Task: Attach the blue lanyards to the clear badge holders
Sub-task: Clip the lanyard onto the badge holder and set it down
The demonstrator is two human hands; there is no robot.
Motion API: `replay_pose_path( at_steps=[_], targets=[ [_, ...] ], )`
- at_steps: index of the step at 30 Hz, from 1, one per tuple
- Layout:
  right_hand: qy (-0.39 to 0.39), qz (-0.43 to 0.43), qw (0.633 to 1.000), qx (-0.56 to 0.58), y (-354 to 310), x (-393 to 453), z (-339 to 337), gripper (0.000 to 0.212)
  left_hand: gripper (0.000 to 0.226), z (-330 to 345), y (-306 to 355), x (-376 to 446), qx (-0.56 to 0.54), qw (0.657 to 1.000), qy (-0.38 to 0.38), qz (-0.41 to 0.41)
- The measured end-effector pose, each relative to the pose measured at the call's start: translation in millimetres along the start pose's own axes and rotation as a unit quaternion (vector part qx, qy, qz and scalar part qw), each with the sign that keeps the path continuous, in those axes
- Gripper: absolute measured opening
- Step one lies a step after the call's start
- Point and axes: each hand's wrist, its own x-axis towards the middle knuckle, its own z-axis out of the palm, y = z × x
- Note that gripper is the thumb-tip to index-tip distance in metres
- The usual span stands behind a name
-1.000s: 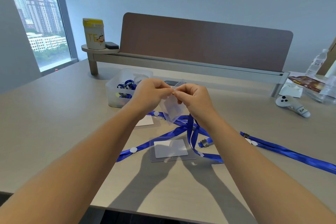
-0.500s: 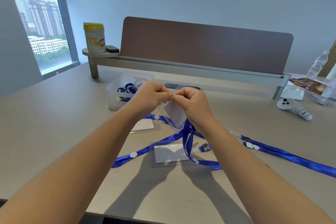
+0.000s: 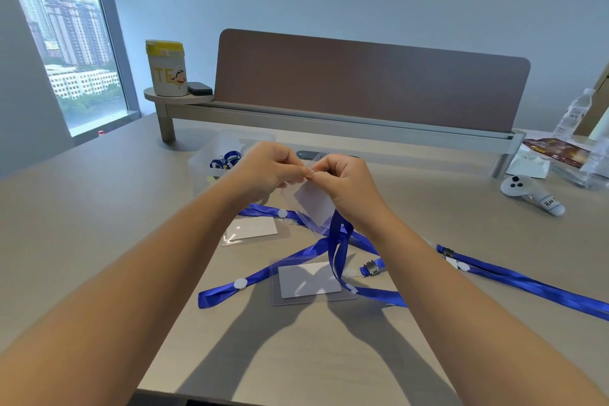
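Between pinching hands (image 3: 308, 175), clear card-filled holder (image 3: 313, 204).

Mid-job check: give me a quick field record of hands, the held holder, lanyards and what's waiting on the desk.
left hand: pinching top edge of held badge holder
right hand: pinching same top edge, fingertips meet left's
held badge holder: lifted off desk, white card inside
blue lanyard: hangs below right hand to desk
flat badge holders: near one; far one
spare lanyard: lying at right
clear bin: more lanyards inside
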Motion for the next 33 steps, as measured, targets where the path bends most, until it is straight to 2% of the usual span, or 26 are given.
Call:
replay_pose_path(
  at_steps=[2, 4, 6, 8, 10, 13, 15, 16, 19, 22, 24, 27, 29, 30, 31, 33],
  targets=[
    [0.003, 0.011, 1.0, 0.026, 0.7, -0.2, -1.5, 0.018, 0.011, 3.3, -0.7, -0.5, -0.017, 1.0, 0.008, 0.006],
    [0.002, 0.02, 0.998, 0.062, 0.5, 1.6, -4.7, 0.023, 0.018, 6.3, -4.3, -1.3, -0.07, 0.997, 0.012, -0.006],
    [-0.009, 0.016, 0.994, 0.108, -2.7, 6.0, -11.2, 0.027, 0.024, 7.1, -8.9, -2.2, -0.167, 0.983, -0.011, -0.069],
    [-0.021, 0.007, 0.99, 0.136, -6.5, 11.2, -18.3, 0.027, 0.044, 6.2, -14.8, -3.9, -0.257, 0.947, -0.081, -0.175],
    [-0.035, 0.016, 0.987, 0.155, -8.7, 15.1, -25.0, 0.025, 0.068, 9.1, -23.0, -6.6, -0.274, 0.908, -0.167, -0.269],
    [-0.07, 0.042, 0.981, 0.176, -6.7, 16.3, -33.8, 0.021, 0.087, 24.8, -30.5, -11.1, -0.341, 0.847, -0.235, -0.333],
    [-0.095, 0.055, 0.976, 0.189, -2.4, 13.9, -40.6, 0.02, 0.076, 37.1, -27.7, -10.8, -0.451, 0.806, -0.196, -0.33],
    [-0.104, 0.064, 0.976, 0.183, 0.9, 12.0, -43.9, 0.021, 0.064, 41.3, -24.9, -8.6, -0.499, 0.792, -0.147, -0.32],
    [-0.106, 0.1, 0.988, 0.041, 12.9, 4.2, -52.2, 0.022, 0.029, 46.1, -16.2, 0.1, -0.574, 0.764, 0.021, -0.295],
    [-0.061, 0.134, 0.984, -0.1, 31.7, 0.7, -57.5, 0.037, 0.016, 45.3, -7.6, 7.2, -0.542, 0.791, 0.085, -0.27],
    [0.018, 0.135, 0.976, -0.167, 44.2, -1.8, -62.5, 0.039, 0.017, 45.4, 0.1, 11.4, -0.502, 0.82, 0.115, -0.251],
    [0.133, 0.151, 0.945, -0.26, 55.3, -5.1, -75.6, 0.033, 0.017, 44.4, 15.1, 18.2, -0.459, 0.845, 0.154, -0.227],
    [0.154, 0.168, 0.921, -0.316, 59.9, -5.0, -86.0, 0.037, 0.019, 42.8, 24.9, 23.4, -0.446, 0.851, 0.174, -0.218],
    [0.142, 0.186, 0.922, -0.308, 60.0, -5.2, -89.9, 0.044, 0.019, 42.3, 29.8, 25.5, -0.444, 0.851, 0.179, -0.214],
    [0.129, 0.21, 0.937, -0.249, 59.6, -5.5, -92.6, 0.05, 0.02, 42.1, 34.5, 27.0, -0.445, 0.852, 0.18, -0.21],
    [0.092, 0.27, 0.958, -0.02, 55.7, -7.7, -92.9, 0.052, 0.019, 43.5, 42.4, 28.2, -0.453, 0.852, 0.172, -0.2]
  ],
)
